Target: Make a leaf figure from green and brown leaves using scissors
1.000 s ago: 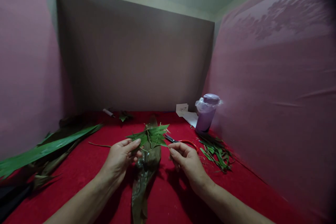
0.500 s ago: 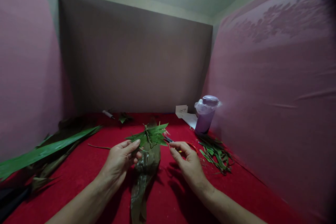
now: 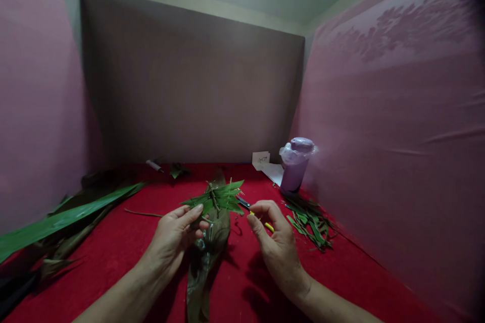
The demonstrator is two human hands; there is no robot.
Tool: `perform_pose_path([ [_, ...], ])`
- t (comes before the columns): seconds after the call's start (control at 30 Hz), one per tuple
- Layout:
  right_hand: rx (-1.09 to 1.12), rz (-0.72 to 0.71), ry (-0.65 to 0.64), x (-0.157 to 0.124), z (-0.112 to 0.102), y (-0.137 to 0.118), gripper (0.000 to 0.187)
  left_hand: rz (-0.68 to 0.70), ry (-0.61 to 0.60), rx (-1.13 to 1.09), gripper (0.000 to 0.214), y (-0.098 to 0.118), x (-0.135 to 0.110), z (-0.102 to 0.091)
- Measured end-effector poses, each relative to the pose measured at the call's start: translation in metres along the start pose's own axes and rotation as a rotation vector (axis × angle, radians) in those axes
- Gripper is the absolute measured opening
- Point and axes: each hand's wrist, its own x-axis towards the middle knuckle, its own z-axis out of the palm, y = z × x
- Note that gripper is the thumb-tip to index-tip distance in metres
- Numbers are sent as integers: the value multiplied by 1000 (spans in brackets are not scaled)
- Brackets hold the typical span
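Green leaves (image 3: 230, 193), crossed by a short brown stem (image 3: 213, 196), are pinched between thumb and fingers of the left hand (image 3: 176, 229), held over a long dark leaf (image 3: 217, 234) on the red cloth (image 3: 144, 252). Just beside them the right hand (image 3: 279, 245) has thumb and forefinger close together in front of the scissors (image 3: 243, 202); whether it grips anything, I cannot tell. Leaf scraps (image 3: 316, 227) lie to its right, near a purple bottle (image 3: 294, 174).
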Motion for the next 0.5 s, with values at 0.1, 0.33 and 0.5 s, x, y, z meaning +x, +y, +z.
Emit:
perform_pose_path([
  [0.1,52,117,-120,-3,3,1,22,-13,-3,-30,13,0,0,0],
  [0.33,105,209,-232,-7,7,8,23,-56,-27,-39,11,-2,-5,4],
  [0.5,106,179,-260,-8,7,5,21,-99,-63,-16,9,-5,-16,13],
])
